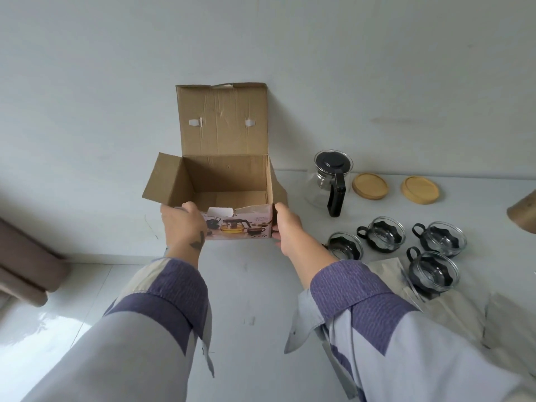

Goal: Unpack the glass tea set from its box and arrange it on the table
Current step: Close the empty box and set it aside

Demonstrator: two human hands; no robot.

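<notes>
An open cardboard box (226,175) with a printed pink front stands at the table's far edge, lid flap up against the wall; its inside looks bare. My left hand (182,224) grips its front left corner and my right hand (285,227) grips its front right corner. To the right stand a glass teapot (329,181) with a black lid and handle, two round wooden coasters (369,185), and several glass cups (383,233) in black holders.
The white table (246,285) runs along a pale wall. Crumpled wrapping paper (452,311) lies at the right beside the cups. A brown cylinder (523,213) pokes in at the right edge. A brown cushion (26,265) sits low left.
</notes>
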